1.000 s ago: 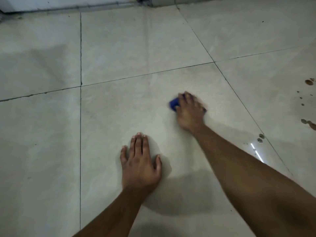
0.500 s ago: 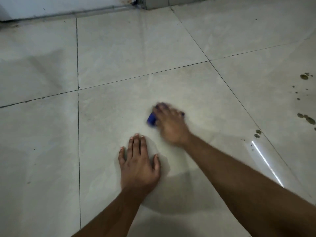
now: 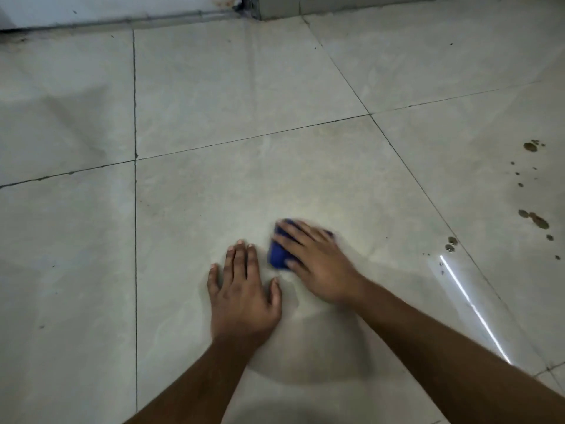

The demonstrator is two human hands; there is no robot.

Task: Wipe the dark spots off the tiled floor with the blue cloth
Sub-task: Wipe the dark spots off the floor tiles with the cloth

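Observation:
My right hand [image 3: 315,261] presses a bunched blue cloth [image 3: 276,254] flat onto the pale tiled floor [image 3: 214,87]; most of the cloth is hidden under the palm and fingers, and the hand looks motion-blurred. Just left of it, my left hand [image 3: 244,289] lies flat on the same tile with fingers spread, holding nothing. The cloth almost touches the left hand's fingertips. Several dark spots [image 3: 535,220] sit on the tile to the right, well apart from the cloth, with a small pair of dark spots [image 3: 451,243] close to the grout line.
A wall base and a dirty corner [image 3: 244,10] run along the top edge. Dark grout lines [image 3: 135,209] divide the large tiles. A bright light streak [image 3: 470,304] reflects off the wet-looking floor at the right.
My right hand has swept the cloth from the far middle of the tile back towards me, ending beside my left hand. The left hand has stayed planted.

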